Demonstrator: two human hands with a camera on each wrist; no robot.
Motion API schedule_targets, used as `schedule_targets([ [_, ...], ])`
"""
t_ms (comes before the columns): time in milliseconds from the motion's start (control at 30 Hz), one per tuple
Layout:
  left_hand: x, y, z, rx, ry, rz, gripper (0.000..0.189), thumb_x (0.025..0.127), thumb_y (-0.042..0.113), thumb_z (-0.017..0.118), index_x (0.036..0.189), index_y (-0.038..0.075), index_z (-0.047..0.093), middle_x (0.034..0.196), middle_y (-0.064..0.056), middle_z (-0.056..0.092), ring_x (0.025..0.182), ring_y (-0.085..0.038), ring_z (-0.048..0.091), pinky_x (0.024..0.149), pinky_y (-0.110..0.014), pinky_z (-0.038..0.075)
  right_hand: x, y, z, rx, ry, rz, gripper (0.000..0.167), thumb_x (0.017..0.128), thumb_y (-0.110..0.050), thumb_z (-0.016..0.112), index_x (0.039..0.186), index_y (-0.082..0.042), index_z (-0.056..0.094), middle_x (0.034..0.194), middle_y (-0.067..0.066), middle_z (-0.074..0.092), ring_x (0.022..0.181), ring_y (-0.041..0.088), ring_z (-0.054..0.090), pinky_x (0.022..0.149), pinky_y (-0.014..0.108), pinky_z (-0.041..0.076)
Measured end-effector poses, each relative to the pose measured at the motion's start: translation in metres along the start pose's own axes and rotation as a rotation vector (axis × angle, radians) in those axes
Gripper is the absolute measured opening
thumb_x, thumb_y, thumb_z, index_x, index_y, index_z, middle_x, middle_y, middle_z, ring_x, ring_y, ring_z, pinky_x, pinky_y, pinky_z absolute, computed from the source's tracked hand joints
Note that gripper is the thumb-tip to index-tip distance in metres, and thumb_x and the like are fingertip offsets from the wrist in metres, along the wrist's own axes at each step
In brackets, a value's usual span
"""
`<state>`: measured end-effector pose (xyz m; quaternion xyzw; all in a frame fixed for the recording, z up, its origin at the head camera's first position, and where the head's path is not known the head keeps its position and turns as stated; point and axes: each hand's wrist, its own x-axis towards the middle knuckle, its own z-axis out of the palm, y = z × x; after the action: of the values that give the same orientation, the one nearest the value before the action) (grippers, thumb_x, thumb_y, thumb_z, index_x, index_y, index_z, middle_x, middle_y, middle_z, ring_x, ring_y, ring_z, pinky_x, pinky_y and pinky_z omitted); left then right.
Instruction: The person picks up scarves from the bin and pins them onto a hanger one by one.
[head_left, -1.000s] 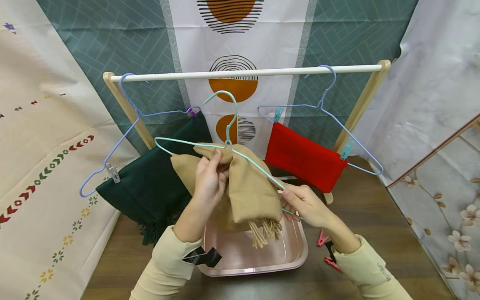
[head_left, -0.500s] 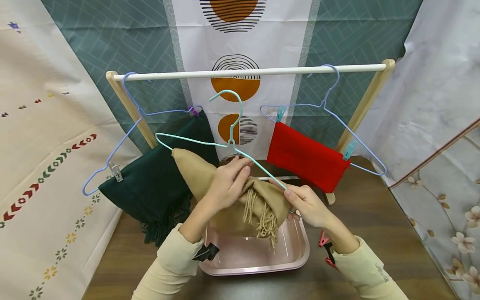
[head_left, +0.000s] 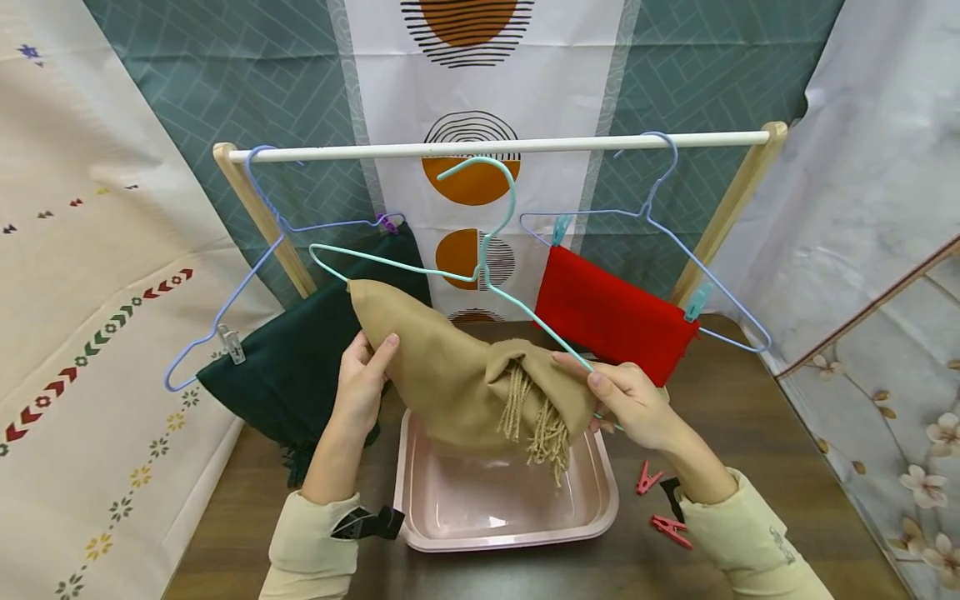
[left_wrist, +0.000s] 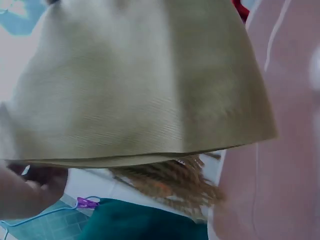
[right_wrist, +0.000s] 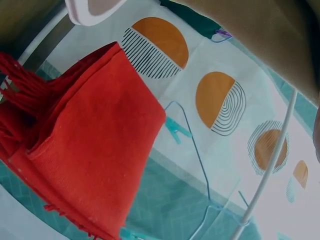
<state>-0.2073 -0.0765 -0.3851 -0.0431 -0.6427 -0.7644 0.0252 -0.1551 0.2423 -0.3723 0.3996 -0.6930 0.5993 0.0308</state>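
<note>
A tan fringed scarf [head_left: 442, 367] hangs over the lower bar of a mint-green hanger [head_left: 420, 268], and the cloth hides most of that bar. My left hand [head_left: 358, 387] pinches the scarf's left edge, thumb in front and fingers behind. At the hanger's right end, my right hand [head_left: 633, 404] grips the wire next to the bunched, fringed part of the cloth. The hanger's hook stands free in front of the white rail [head_left: 570, 145]. In the left wrist view the scarf's folded edge [left_wrist: 150, 159] shows beside my fingers.
Below the scarf is a pink basin [head_left: 487, 543]. A dark green fringed cloth [head_left: 300, 379] hangs clipped on a blue hanger at left, a red cloth [head_left: 611, 312] on another at right. Red clothespins [head_left: 670, 530] lie on the wooden table [head_left: 757, 433] by my right sleeve.
My left hand has moved from the scarf's middle, past its top, to the left edge. The scarf's front fold has shifted right and lies flatter. The hanger has risen slightly.
</note>
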Motion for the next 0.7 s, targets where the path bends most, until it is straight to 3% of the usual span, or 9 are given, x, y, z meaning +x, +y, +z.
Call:
schedule_targets([
  [133, 0.002, 0.000, 0.000, -0.054, 0.016, -0.012, 0.012, 0.084, 0.011, 0.066, 0.094, 0.009, 0.059, 0.082, 0.002, 0.061, 0.071, -0.011, 0.061, 0.066, -0.024, 0.050, -0.001, -0.001, -0.002, -0.019, 0.002, 0.029, 0.044, 0.094, 0.007, 0.034, 0.130, -0.013, 0.051, 0.051, 0.007, 0.044, 0.036, 0.018, 0.040, 0.034, 0.024, 0.035],
  [200, 0.002, 0.001, -0.001, -0.062, -0.019, -0.038, 0.005, 0.083, 0.008, 0.066, 0.085, 0.009, 0.062, 0.076, 0.001, 0.063, 0.066, -0.012, 0.062, 0.063, -0.025, 0.051, -0.002, -0.001, -0.004, -0.033, 0.004, 0.044, 0.042, 0.094, 0.007, 0.034, 0.129, -0.009, 0.051, 0.050, 0.007, 0.043, 0.036, 0.019, 0.040, 0.034, 0.025, 0.036],
  [367, 0.002, 0.004, -0.008, 0.061, -0.191, -0.150, 0.002, 0.088, 0.008, 0.059, 0.088, 0.007, 0.057, 0.076, 0.000, 0.064, 0.067, -0.014, 0.065, 0.062, -0.028, 0.052, -0.003, -0.001, -0.006, -0.074, 0.010, 0.098, 0.038, 0.094, 0.007, 0.035, 0.128, 0.001, 0.049, 0.051, 0.009, 0.044, 0.036, 0.019, 0.039, 0.034, 0.027, 0.036],
  [467, -0.001, 0.007, -0.009, 0.055, -0.316, -0.204, 0.009, 0.089, 0.008, 0.057, 0.096, 0.006, 0.052, 0.082, -0.001, 0.064, 0.072, -0.015, 0.065, 0.065, -0.029, 0.053, -0.005, 0.000, -0.006, -0.084, 0.017, 0.115, 0.038, 0.094, 0.007, 0.035, 0.128, -0.002, 0.051, 0.053, 0.008, 0.048, 0.036, 0.020, 0.041, 0.034, 0.027, 0.036],
  [600, -0.007, 0.011, -0.006, -0.139, -0.450, -0.205, 0.010, 0.092, 0.006, 0.052, 0.101, 0.008, 0.050, 0.088, 0.000, 0.063, 0.077, -0.014, 0.064, 0.067, -0.027, 0.052, -0.005, 0.001, -0.006, -0.065, 0.028, 0.094, 0.042, 0.094, 0.007, 0.034, 0.129, -0.010, 0.051, 0.061, 0.008, 0.054, 0.038, 0.017, 0.043, 0.033, 0.025, 0.035],
  [700, -0.012, 0.015, 0.002, -0.375, -0.464, -0.194, 0.006, 0.095, 0.012, 0.046, 0.100, 0.010, 0.050, 0.087, 0.001, 0.062, 0.077, -0.011, 0.063, 0.067, -0.023, 0.051, -0.005, 0.002, -0.006, -0.054, 0.021, 0.104, 0.044, 0.096, 0.004, 0.033, 0.131, -0.016, 0.050, 0.061, 0.010, 0.054, 0.040, 0.015, 0.046, 0.032, 0.026, 0.034],
])
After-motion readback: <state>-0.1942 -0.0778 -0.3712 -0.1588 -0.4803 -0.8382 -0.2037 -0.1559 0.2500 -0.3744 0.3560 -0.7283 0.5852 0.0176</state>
